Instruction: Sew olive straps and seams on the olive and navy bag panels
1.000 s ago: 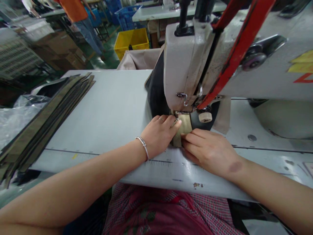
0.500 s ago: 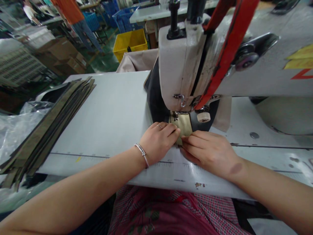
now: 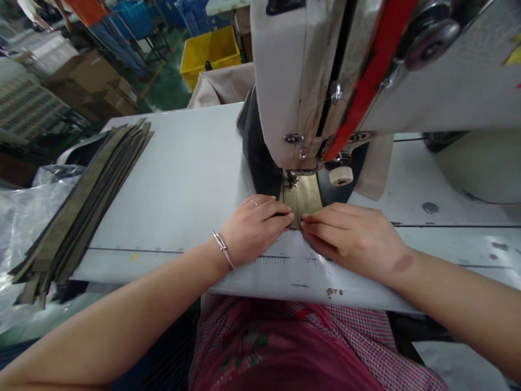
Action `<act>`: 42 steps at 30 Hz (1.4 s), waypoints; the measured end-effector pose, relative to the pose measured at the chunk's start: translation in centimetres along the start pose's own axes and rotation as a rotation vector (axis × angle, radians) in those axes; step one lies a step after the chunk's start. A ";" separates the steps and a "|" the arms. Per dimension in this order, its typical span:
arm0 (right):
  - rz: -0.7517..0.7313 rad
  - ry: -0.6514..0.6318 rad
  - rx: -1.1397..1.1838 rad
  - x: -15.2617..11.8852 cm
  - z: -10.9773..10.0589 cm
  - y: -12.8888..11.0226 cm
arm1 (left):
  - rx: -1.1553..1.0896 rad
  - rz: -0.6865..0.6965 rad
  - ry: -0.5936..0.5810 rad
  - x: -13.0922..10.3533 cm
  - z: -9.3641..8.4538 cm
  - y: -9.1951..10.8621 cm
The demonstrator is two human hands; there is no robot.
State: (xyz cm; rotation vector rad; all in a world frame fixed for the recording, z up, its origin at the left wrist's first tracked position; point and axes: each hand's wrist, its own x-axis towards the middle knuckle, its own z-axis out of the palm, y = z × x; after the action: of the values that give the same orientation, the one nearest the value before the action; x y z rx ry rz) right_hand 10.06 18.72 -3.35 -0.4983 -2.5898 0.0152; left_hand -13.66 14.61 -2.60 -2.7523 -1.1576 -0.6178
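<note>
Olive strip (image 3: 308, 196), centre frame: left hand (image 3: 253, 231) and right hand (image 3: 358, 239), fingers (image 3: 319, 218) clamped on its near end. I judge uneven pull could skew it.

Olive-gold strip (image 3: 309, 194), black fabric (image 3: 259, 152), white machine (image 3: 280, 81), red bar (image 3: 367, 81), pink apron (image 3: 280, 353) (partly checked)

Background dim, blurred; white tabletop (image 3: 191, 168) brighter, glare near front edge; corners stretched.

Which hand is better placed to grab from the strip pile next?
Likely the left hand: it's nearer the strip pile; the right hand is farther across, at the olive fabric.
</note>
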 end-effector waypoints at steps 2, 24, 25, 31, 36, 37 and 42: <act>0.001 0.007 0.002 0.0 0.1 0.0 | 0.004 0.010 0.024 -0.1 0.1 0.0; 0.001 -0.048 0.012 0.2 0.0 0.1 | 0.028 0.033 -0.100 -0.1 -0.4 0.2; 0.009 -0.054 0.013 0.3 0.1 0.2 | 0.031 0.033 -0.105 0.1 -0.4 0.0; 0.062 -0.091 0.007 0.9 0.4 0.9 | 0.045 0.015 -0.074 0.9 -0.1 -0.8; 0.102 -0.067 -0.003 1.3 0.7 1.3 | 0.041 -0.020 -0.046 1.5 0.2 -1.6; 0.110 -0.069 -0.005 1.4 0.8 1.3 | 0.044 -0.025 -0.045 1.6 0.3 -1.8; 0.161 -0.113 -0.043 1.7 0.9 1.5 | 0.046 -0.034 -0.048 2.3 0.6 -2.8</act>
State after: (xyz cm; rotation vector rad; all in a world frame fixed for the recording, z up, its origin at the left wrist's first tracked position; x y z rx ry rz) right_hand 8.74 20.83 -3.51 -0.7397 -2.6575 0.0440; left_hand -13.98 18.22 -2.45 -2.7287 -1.2145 -0.5249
